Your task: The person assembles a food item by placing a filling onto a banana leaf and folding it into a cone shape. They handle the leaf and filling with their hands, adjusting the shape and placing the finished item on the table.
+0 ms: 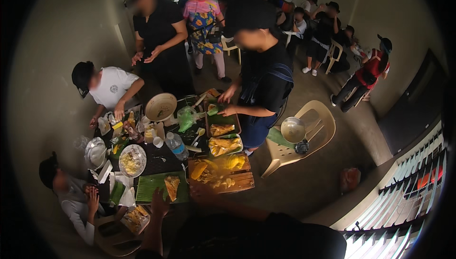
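Observation:
My left hand (160, 204) is at the near edge of a green banana leaf (154, 183), fingers raised and apart. Just above it on the leaf lies a browned, folded piece of food (172, 187). Dim in shadow, my right hand (204, 194) is by the near left corner of a wooden board (244, 183), its fingers seemingly stretched out and nothing visible in them. Yellow chunks and pale scraps (219, 169) cover much of that board. Behind it, a white tray (241, 144) carries more golden food on leaf.
A water bottle (176, 146), a plate of grated food (132, 161), a large bowl (161, 107) and a green plastic bag (188, 118) crowd the table. Across it, a person in black (266, 76) handles food. A plastic chair (311, 152) holding a bowl stands right.

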A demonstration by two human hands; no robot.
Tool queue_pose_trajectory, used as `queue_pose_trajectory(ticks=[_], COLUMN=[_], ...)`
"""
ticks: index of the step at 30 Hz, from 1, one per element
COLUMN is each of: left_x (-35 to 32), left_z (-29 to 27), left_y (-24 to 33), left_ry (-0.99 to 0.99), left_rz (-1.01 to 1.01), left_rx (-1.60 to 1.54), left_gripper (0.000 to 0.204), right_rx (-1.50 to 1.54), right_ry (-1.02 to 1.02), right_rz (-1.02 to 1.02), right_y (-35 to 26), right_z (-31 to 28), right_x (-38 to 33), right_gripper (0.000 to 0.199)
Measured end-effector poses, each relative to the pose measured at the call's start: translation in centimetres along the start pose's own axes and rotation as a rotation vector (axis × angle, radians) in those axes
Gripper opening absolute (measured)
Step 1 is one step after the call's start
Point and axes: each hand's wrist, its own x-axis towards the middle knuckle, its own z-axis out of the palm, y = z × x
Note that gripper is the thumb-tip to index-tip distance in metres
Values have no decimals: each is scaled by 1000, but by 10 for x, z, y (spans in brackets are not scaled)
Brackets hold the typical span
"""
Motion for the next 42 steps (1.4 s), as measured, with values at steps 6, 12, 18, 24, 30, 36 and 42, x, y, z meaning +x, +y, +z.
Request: queue_pose_trajectory(ticks=[6, 12, 18, 24, 30, 36, 42], left_x=[24, 36, 30, 37, 46, 52, 52], left_z=[0, -10, -1, 20, 25, 34, 33], left_y=[-60, -72, -101, -115, -115, -115, -114], left_ry=[1, -98, -154, -180, -248, -293, -322], left_rz=[258, 516, 626, 675, 774, 862, 880], left_rx=[-76, -112, -45, 28, 93, 110, 107], left_gripper=[49, 49, 58, 63, 68, 70, 70], right_rx=[13, -90, 14, -5, -48, -39, -74], right_ry=[176, 425, 307, 377, 239, 206, 166], right_rz=[147, 85, 424, 554, 621, 589, 631], right_y=[20, 98, -2, -28, -19, -13, -14], right_z=[58, 125, 114, 113, 130, 131, 133], right_x=[34, 50, 38, 23, 34, 56, 51], right_gripper=[30, 26, 21, 28, 33, 34, 36])
